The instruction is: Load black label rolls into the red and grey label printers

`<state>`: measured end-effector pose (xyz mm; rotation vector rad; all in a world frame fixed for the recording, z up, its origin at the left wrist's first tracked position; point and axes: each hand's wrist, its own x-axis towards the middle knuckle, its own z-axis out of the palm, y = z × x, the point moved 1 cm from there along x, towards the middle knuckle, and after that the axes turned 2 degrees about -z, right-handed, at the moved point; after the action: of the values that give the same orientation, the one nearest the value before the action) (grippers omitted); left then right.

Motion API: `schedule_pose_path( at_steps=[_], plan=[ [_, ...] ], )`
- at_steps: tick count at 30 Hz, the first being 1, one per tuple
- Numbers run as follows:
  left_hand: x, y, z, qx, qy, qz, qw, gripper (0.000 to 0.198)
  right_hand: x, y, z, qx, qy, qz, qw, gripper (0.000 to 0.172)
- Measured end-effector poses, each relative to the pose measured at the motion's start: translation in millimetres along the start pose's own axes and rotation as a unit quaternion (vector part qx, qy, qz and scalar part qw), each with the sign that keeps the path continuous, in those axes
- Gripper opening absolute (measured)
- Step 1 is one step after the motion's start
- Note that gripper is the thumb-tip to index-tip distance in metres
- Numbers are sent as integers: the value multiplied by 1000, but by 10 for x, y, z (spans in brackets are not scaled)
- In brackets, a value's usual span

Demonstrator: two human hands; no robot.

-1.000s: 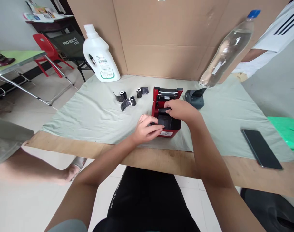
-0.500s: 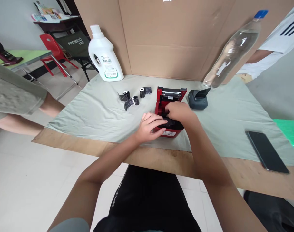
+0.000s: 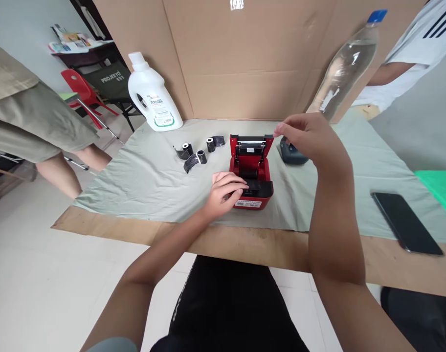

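Note:
A small red and black label printer (image 3: 267, 168) stands on the cloth with its lid (image 3: 250, 142) raised. Inside it a dark roll (image 3: 248, 173) shows. My left hand (image 3: 225, 193) rests at the printer's front left, fingers over the black front part and thumb along the front edge. My right hand (image 3: 305, 134) is raised beside the lid, with thumb and forefinger tips together at its upper right corner. Three black rolls with loose tails, one of them the nearest roll (image 3: 201, 157), stand left of the printer. A dark device (image 3: 292, 155) sits partly hidden under my right hand.
A white detergent jug (image 3: 155, 95) and a tilted clear bottle (image 3: 349, 63) stand before a cardboard panel (image 3: 245, 88). A phone (image 3: 406, 222) lies at the right front. One person stands at left, another behind the panel at right.
My right hand has come out of the printer and moved up to the right, to the lid's corner. My left hand stays at the printer's front. The person at left has shifted.

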<state>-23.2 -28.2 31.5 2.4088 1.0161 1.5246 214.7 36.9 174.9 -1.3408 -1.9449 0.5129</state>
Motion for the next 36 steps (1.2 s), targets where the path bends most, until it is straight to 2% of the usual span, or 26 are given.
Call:
schedule_pose_path(
  at_steps=[3, 6, 8, 13, 17, 21, 27, 29, 32, 34, 36],
  plan=[
    [-13, 16, -11, 17, 20, 51, 998, 21, 86, 72, 162, 11, 26, 1, 1000, 26],
    [-31, 13, -16, 28, 33, 94, 995, 19, 142, 99, 315, 5, -22, -21, 1000, 25],
    [-39, -2, -14, 40, 35, 95, 994, 21, 153, 106, 367, -4, -42, -20, 999, 24],
    [-59, -32, -14, 35, 44, 92, 994, 25, 139, 102, 353, -5, -69, -20, 997, 19],
    [-79, -34, -4, 7, 40, 90, 995, 23, 135, 89, 332, -20, -90, -15, 996, 24],
    [-39, -39, -5, 41, 25, 75, 996, 31, 123, 57, 324, -49, -114, 13, 992, 26],
    [197, -17, -87, 82, 15, 154, 984, 20, 78, -17, 252, -62, -189, 34, 979, 18],
    [272, -19, -100, 71, 37, 139, 987, 19, 65, -35, 238, -76, -246, 27, 966, 17],
    [353, -51, -84, 25, 67, 75, 995, 22, 63, -21, 271, -83, -339, 44, 936, 13],
    [398, -88, -58, 4, 74, 16, 997, 29, 78, 18, 319, -89, -366, 70, 924, 13],
    [445, -130, -32, -12, 71, -46, 996, 37, 99, 64, 366, -99, -370, 89, 920, 22]
  ],
)
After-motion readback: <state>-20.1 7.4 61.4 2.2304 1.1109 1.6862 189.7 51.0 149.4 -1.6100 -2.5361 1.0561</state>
